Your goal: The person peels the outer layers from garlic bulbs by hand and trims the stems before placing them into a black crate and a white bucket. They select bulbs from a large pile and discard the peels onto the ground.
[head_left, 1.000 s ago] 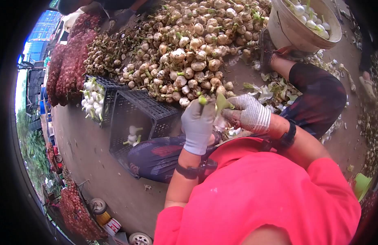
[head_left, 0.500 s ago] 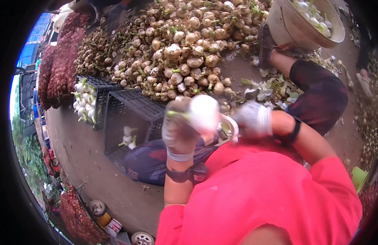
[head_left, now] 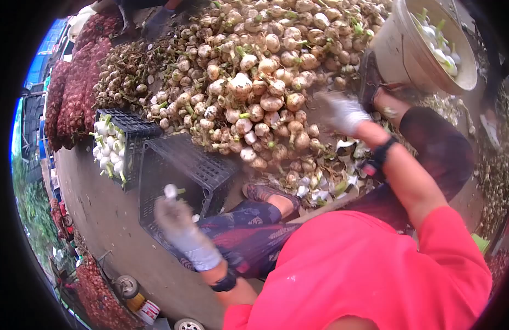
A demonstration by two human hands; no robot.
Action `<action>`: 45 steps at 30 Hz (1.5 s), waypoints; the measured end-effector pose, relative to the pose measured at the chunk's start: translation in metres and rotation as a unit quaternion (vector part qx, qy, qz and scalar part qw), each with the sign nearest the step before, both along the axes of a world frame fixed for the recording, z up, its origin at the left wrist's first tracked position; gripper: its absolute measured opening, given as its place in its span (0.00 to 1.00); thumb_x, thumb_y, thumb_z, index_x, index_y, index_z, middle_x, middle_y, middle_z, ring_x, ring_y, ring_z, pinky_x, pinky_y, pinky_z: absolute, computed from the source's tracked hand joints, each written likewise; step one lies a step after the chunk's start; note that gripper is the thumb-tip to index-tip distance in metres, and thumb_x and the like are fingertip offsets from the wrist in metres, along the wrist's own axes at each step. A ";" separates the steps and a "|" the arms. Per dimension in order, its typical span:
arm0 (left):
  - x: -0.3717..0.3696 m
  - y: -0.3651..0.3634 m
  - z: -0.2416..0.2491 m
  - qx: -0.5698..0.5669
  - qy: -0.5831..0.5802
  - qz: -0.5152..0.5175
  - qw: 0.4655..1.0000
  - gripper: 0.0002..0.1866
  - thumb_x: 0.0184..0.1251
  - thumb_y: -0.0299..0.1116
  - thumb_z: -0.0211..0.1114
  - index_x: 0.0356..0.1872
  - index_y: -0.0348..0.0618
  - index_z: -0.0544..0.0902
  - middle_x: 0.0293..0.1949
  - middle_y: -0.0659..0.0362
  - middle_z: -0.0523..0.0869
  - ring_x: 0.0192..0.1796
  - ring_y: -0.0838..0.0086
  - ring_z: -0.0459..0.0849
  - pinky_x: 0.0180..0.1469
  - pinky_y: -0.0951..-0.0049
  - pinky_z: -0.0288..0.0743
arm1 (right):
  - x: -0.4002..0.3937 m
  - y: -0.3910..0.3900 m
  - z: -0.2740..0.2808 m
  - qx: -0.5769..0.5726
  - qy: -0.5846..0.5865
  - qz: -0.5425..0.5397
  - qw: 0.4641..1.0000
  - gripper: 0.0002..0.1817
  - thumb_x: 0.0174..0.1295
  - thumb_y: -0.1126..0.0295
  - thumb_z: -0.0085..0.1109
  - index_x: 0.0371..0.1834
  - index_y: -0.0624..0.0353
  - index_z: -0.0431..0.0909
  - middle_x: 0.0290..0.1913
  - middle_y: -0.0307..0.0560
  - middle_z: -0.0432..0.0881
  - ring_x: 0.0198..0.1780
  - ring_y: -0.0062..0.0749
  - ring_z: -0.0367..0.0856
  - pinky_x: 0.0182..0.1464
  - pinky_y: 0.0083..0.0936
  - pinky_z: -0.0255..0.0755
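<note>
My left hand (head_left: 175,215), in a grey-white glove, is at the mouth of a black plastic crate (head_left: 183,159) lying on its side. A white garlic bulb (head_left: 171,191) with a green stem shows just beyond its fingers; motion blur hides whether the hand still grips anything. My gloved right hand (head_left: 341,113) is stretched out at the right edge of a large pile of soil-stained garlic bulbs (head_left: 265,82). Its fingers are smeared by motion too, so what they hold, if anything, cannot be made out.
A second black crate (head_left: 134,124) holds cleaned white bulbs. A pale bucket (head_left: 392,49) with more bulbs stands tilted at upper right. Peeled skins (head_left: 326,190) litter the ground by my foot. Red net sacks (head_left: 73,82) lie at left, and another person's hand (head_left: 155,22) is at the top.
My left hand has moved down and left to the crate, from in front of me, where it held a white garlic bulb. My right hand has moved up and away toward the pile.
</note>
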State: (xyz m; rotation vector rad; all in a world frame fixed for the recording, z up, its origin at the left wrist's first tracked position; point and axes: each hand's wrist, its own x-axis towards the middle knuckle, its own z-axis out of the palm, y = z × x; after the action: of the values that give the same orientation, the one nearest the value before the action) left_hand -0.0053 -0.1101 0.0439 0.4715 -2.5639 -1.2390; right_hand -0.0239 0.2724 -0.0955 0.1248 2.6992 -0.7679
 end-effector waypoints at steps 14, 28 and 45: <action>0.029 0.156 -0.094 0.505 -0.276 -0.254 0.777 0.29 0.67 0.35 0.58 0.66 0.42 0.59 0.47 0.60 0.75 0.47 0.76 0.77 0.46 0.73 0.75 | 0.065 -0.081 0.034 -0.600 -0.082 -0.281 0.744 0.29 0.53 0.77 0.61 0.62 0.59 0.67 0.34 0.40 0.79 0.28 0.19 0.76 0.26 0.17 0.70; 0.060 0.137 -0.004 -0.179 0.175 -0.432 0.866 0.40 0.42 0.49 0.76 0.51 0.31 0.71 0.43 0.43 0.74 0.42 0.51 0.78 0.38 0.59 0.76 | 0.112 -0.085 0.141 -0.408 -0.025 -0.203 0.890 0.17 0.61 0.63 0.57 0.32 0.72 0.79 0.23 0.50 0.80 0.24 0.26 0.75 0.28 0.31 0.72; 0.056 0.126 0.011 0.100 -0.172 -0.281 0.939 0.23 0.59 0.27 0.60 0.57 0.36 0.70 0.43 0.56 0.80 0.43 0.71 0.80 0.44 0.72 0.75 | 0.118 -0.072 0.117 -0.488 -0.089 -0.158 0.854 0.09 0.55 0.72 0.52 0.36 0.62 0.81 0.20 0.40 0.77 0.20 0.19 0.74 0.22 0.20 0.68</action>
State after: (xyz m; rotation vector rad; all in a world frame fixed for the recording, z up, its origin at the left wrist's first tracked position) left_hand 0.0505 0.0163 0.0549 -0.0355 -3.0058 -1.7509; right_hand 0.0945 0.2000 0.0211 0.3630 1.8290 -1.9932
